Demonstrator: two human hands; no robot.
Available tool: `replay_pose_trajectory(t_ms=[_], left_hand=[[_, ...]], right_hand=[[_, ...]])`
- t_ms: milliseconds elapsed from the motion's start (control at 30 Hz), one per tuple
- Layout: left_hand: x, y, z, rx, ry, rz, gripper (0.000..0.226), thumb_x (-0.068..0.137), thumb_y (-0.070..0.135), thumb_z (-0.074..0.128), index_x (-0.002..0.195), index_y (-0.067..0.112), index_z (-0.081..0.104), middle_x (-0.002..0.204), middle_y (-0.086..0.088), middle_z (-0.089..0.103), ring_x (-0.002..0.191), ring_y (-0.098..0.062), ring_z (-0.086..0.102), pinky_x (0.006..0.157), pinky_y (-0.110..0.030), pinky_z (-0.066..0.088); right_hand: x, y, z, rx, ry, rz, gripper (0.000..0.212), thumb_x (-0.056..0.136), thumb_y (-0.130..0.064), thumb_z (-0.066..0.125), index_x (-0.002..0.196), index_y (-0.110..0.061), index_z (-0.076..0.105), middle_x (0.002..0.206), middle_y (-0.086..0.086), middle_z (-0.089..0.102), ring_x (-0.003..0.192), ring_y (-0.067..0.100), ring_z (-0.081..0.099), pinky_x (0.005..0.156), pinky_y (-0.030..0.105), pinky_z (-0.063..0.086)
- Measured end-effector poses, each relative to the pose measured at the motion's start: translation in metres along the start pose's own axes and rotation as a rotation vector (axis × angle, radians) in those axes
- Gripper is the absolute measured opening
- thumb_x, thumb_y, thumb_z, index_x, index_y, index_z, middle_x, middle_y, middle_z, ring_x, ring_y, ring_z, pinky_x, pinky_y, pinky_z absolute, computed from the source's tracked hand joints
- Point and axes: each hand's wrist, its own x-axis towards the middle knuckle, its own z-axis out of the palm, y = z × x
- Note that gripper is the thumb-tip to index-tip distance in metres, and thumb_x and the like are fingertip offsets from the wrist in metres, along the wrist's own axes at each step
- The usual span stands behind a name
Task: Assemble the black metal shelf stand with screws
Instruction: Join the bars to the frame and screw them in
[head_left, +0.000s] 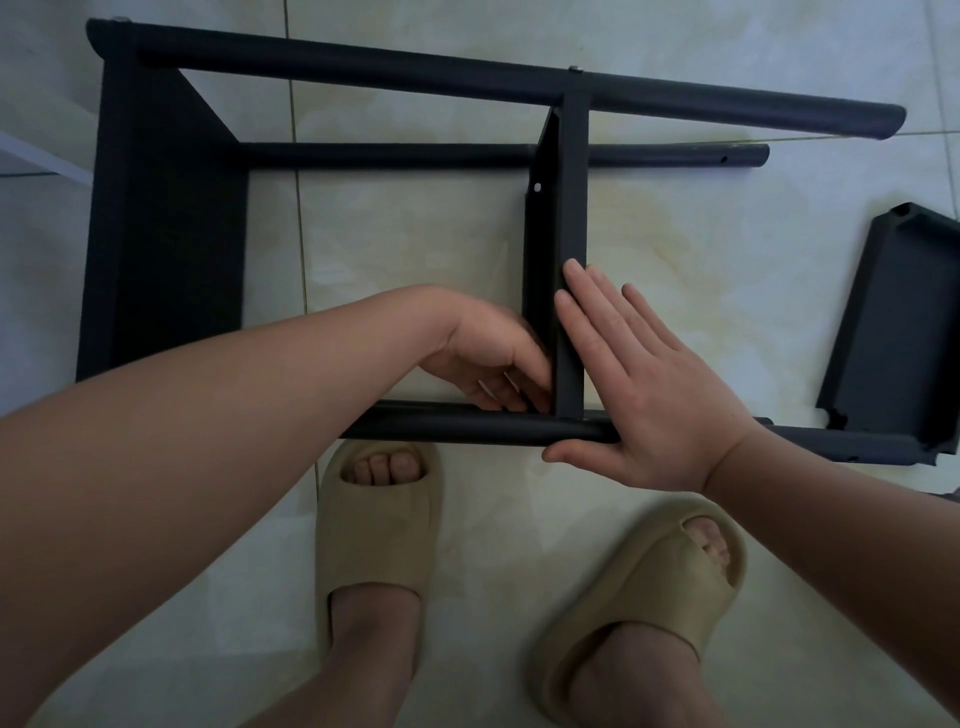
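My right hand (644, 395) presses flat, fingers straight, against the middle shelf panel (571, 208) of the black shelf stand (166, 234), while my left hand (493, 358) curls its fingers into the corner where that panel meets the near tube (457, 428).

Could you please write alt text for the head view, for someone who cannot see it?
A right hand presses flat against a shelf panel of a black metal stand on floor tiles; the left hand touches the panel's near end.

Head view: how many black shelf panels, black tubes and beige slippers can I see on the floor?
Black shelf panels: 3
Black tubes, plainly visible: 3
Beige slippers: 2
Total: 8
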Motion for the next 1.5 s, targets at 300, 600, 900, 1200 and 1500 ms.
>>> replay_pose_trajectory(t_ms=[300,600,900,1200,1500], left_hand=[[0.0043,0.0,0.0055,-0.019,0.044,0.039,0.012,0.09,0.001,0.064,0.088,0.011,0.069,0.075,-0.002,0.067,0.068,-0.012,0.06,0.068,-0.024,0.05],[-0.0002,-0.0013,0.0019,-0.024,0.018,0.036,0.019,0.09,-0.001,0.063,0.101,0.014,0.066,0.09,-0.004,0.068,0.086,-0.016,0.063,0.085,-0.028,0.049],[0.0032,-0.0017,0.0061,-0.034,0.017,0.04,0.01,0.092,0.006,0.062,0.095,0.011,0.071,0.087,-0.004,0.072,0.075,-0.016,0.065,0.077,-0.029,0.051],[0.0016,0.0013,0.0053,-0.007,0.037,0.047,0.013,0.091,0.0,0.062,0.095,0.01,0.069,0.091,-0.008,0.067,0.084,-0.018,0.061,0.085,-0.03,0.049],[0.0012,-0.0005,0.0018,0.007,0.009,0.013,0.012,0.093,0.013,0.063,0.098,0.016,0.073,0.095,0.0,0.075,0.088,-0.014,0.069,0.084,-0.029,0.053]], right_hand=[[0.0001,-0.0002,-0.0003,-0.004,0.003,-0.001,0.111,0.089,-0.079,0.043,0.158,0.005,0.019,0.167,0.023,0.008,0.156,0.037,0.009,0.124,0.055,0.021],[-0.0001,-0.0004,-0.0007,-0.001,0.001,0.002,0.111,0.089,-0.078,0.044,0.157,0.006,0.019,0.167,0.023,0.008,0.156,0.037,0.008,0.124,0.055,0.02],[-0.0003,-0.0002,-0.0005,-0.001,0.005,0.003,0.111,0.089,-0.078,0.045,0.158,0.005,0.018,0.167,0.022,0.007,0.156,0.037,0.008,0.124,0.056,0.021],[-0.0001,-0.0009,-0.0012,-0.002,0.001,0.004,0.111,0.089,-0.078,0.044,0.157,0.005,0.019,0.167,0.022,0.008,0.156,0.037,0.009,0.124,0.055,0.02],[-0.0003,-0.0005,-0.0013,-0.002,0.001,0.003,0.111,0.089,-0.079,0.042,0.158,0.005,0.018,0.168,0.022,0.007,0.156,0.036,0.007,0.125,0.054,0.018]])
